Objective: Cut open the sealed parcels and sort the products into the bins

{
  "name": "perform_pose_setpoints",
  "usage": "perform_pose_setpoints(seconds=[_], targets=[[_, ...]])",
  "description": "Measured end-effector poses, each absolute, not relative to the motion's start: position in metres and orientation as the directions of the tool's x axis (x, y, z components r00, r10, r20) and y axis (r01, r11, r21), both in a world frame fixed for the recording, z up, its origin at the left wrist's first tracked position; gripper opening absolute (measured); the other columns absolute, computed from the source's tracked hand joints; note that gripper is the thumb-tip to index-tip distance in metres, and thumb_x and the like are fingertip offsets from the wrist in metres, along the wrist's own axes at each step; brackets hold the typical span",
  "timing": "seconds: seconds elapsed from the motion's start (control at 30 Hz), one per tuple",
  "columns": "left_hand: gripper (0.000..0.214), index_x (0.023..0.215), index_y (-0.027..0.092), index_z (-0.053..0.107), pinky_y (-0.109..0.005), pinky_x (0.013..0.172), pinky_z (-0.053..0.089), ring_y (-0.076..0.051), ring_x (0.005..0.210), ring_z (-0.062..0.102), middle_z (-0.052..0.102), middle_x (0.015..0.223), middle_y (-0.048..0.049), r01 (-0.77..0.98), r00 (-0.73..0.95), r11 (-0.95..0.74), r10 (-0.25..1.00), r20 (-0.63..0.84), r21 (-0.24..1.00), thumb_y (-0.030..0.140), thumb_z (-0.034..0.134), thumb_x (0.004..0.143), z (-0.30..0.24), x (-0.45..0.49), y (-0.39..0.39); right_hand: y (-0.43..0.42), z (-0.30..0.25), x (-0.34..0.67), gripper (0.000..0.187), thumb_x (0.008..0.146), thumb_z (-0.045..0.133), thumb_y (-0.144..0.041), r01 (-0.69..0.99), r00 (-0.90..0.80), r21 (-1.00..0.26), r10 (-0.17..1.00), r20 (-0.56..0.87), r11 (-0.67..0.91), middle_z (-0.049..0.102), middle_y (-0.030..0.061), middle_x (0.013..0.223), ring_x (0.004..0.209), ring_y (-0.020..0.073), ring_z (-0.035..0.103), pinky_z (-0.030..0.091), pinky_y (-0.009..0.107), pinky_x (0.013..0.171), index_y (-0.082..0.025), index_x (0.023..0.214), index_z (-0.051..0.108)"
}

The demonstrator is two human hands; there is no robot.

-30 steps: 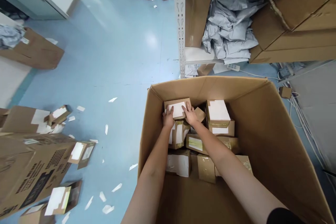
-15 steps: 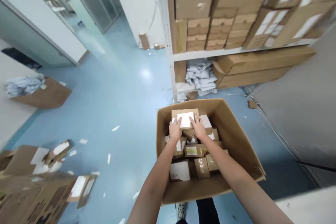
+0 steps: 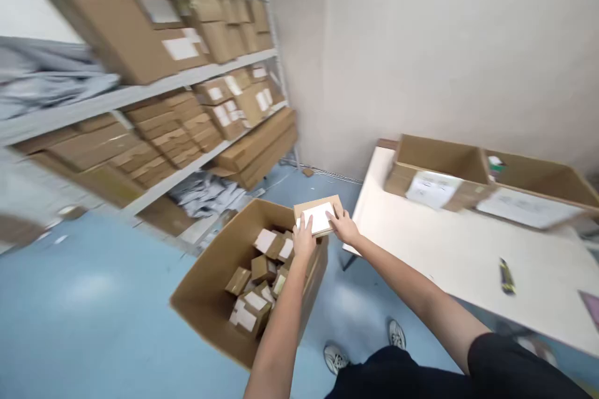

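Note:
Between my two hands is a small flat cardboard box (image 3: pixel 305 206) with a white label on top. My left hand (image 3: pixel 304 238) grips its near left side, thumb and fingers on the label's edge. On the right side, my right hand (image 3: pixel 344 225) clasps it the same way. The held box is above the right rim of a large open carton (image 3: pixel 206 274). Inside that carton lie several small labelled boxes (image 3: pixel 262 267), jumbled and partly hidden by my left arm.
A white table (image 3: pixel 421 243) stands at right, bearing two open cartons (image 3: pixel 433 190) against the wall and a yellow-and-black box cutter (image 3: pixel 506 277). Metal shelves (image 3: pixel 224 156) full of boxes and grey bags run along the left. Blue floor (image 3: pixel 93 312) lies between.
The labelled box has been lifted out of the large carton in both hands. My view has swung right, bringing the table and wall into sight.

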State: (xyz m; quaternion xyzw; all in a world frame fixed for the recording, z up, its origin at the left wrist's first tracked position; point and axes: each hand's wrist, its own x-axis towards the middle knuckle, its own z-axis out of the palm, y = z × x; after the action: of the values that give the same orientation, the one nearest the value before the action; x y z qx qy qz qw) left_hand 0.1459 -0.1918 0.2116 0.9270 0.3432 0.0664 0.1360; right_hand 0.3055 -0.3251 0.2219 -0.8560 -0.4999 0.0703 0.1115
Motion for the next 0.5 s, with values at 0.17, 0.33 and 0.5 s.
perform_pose_setpoints(seconds=[0.17,0.33,0.5], targets=[[0.086,0.168,0.036,0.032,-0.059,0.120,0.041,-0.042,0.145,0.045,0.017,0.180,-0.0072,0.312,0.948,-0.883,0.312,-0.059,0.350,0.021,0.067,0.091,0.184,0.284,-0.321,-0.504,0.186,0.383,0.085,0.090,0.065,-0.013,0.602,0.773,-0.245,0.632,-0.059,-0.760,0.010,0.0085,0.181,0.145,0.0389,0.041,0.055,0.050,0.105,-0.033,0.168,0.035],[0.087,0.166,0.032,0.037,-0.055,0.123,0.039,-0.039,0.157,0.035,0.016,0.180,-0.0096,0.120,0.973,-0.879,0.013,-0.230,0.461,0.013,0.064,0.085,0.139,0.384,-0.451,-0.656,0.129,0.432,0.085,0.091,0.067,-0.015,0.319,0.911,-0.236,0.366,-0.191,-0.918,0.014,0.0104,0.180,0.147,0.0378,0.041,0.053,0.051,0.107,-0.032,0.167,0.035],[0.090,0.163,0.027,0.043,-0.058,0.123,0.040,-0.043,0.162,0.022,0.015,0.180,-0.0129,0.209,0.896,-0.865,-0.018,-0.444,0.456,0.011,0.069,0.078,0.092,0.421,-0.537,-0.746,0.069,0.459,0.085,0.092,0.062,-0.014,0.211,0.885,-0.267,0.300,-0.357,-0.940,0.015,0.0104,0.180,0.143,0.0337,0.051,0.051,0.048,0.110,-0.034,0.169,0.031]])
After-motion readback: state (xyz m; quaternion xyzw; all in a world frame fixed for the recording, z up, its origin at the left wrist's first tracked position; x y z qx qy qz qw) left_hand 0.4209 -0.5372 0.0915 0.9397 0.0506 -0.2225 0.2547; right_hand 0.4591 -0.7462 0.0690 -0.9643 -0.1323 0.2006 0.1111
